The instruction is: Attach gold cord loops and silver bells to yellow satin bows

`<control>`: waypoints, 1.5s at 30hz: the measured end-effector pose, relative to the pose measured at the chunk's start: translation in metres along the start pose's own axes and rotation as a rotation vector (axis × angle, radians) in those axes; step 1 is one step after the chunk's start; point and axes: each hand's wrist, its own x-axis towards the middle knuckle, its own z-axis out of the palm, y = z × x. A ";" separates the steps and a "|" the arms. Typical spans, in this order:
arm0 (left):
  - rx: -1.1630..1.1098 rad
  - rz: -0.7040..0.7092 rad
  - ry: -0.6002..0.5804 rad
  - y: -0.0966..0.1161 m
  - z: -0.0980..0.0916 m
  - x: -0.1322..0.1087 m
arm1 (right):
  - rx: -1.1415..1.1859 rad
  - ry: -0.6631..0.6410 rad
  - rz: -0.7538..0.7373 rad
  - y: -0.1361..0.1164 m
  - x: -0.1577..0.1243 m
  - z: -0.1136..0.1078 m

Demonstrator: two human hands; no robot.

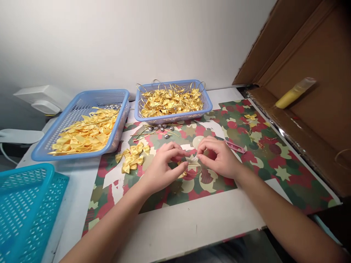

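My left hand (167,166) is curled over a yellow ribbon bow (182,174), which shows between and below the thumb and forefinger. The fingers partly hide it. A thin gold cord (201,171) loops out from the bow beneath my hands. Close by on the right, my right hand (218,155) pinches a thin end of that cord between thumb and forefinger. Several finished-looking yellow bows (133,157) lie in a pile left of my left hand. Beyond the hands are several small silver bells (166,136) and lengths of gold cord (139,138).
A blue basket (109,149) holds yellow bows; another blue basket (170,119) holds bows with cord loops. A teal basket (41,171) stands at left. A pink-handled tool (235,147) lies past my right hand. Cardboard (309,47) with a yellow tube (294,94) borders the right side.
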 end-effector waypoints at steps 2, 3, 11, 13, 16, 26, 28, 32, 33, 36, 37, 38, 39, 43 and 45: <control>-0.026 -0.015 -0.110 0.003 -0.004 0.009 | -0.005 -0.010 -0.009 -0.002 0.000 0.000; -0.039 -0.026 -0.159 0.003 -0.005 0.014 | -0.007 -0.019 -0.008 -0.002 0.000 -0.001; -0.244 -0.101 -0.314 -0.002 -0.005 0.026 | 0.048 -0.008 0.043 -0.003 0.001 0.002; -0.287 -0.141 -0.303 -0.002 -0.004 0.026 | 0.093 -0.005 0.076 -0.002 0.001 0.004; -0.358 -0.224 -0.249 -0.002 -0.004 0.026 | 0.132 0.025 0.140 0.000 0.000 0.007; -0.453 -0.290 -0.204 -0.009 -0.003 0.022 | -0.010 0.009 0.317 -0.007 -0.007 0.023; -0.477 -0.290 -0.203 -0.009 -0.003 0.022 | -0.027 0.064 0.345 -0.008 -0.010 0.030; -0.498 -0.270 -0.211 -0.010 -0.002 0.022 | -0.064 0.121 0.362 -0.010 -0.014 0.041; -0.503 -0.263 -0.212 -0.011 -0.001 0.022 | -0.073 0.127 0.361 -0.011 -0.015 0.042; -0.513 -0.243 -0.214 -0.011 -0.001 0.022 | -0.089 0.145 0.352 -0.012 -0.015 0.045; -0.511 -0.240 -0.212 -0.012 -0.001 0.022 | -0.092 0.149 0.351 -0.012 -0.015 0.046; -0.507 -0.238 -0.208 -0.012 0.000 0.021 | -0.095 0.148 0.351 -0.012 -0.015 0.046; -0.502 -0.235 -0.205 -0.012 0.000 0.021 | -0.098 0.145 0.352 -0.012 -0.016 0.047; -0.494 -0.217 -0.180 -0.012 -0.001 0.020 | -0.123 0.113 0.363 -0.012 -0.016 0.047; -0.490 -0.206 -0.144 -0.011 -0.001 0.021 | -0.139 0.105 0.369 -0.013 -0.017 0.047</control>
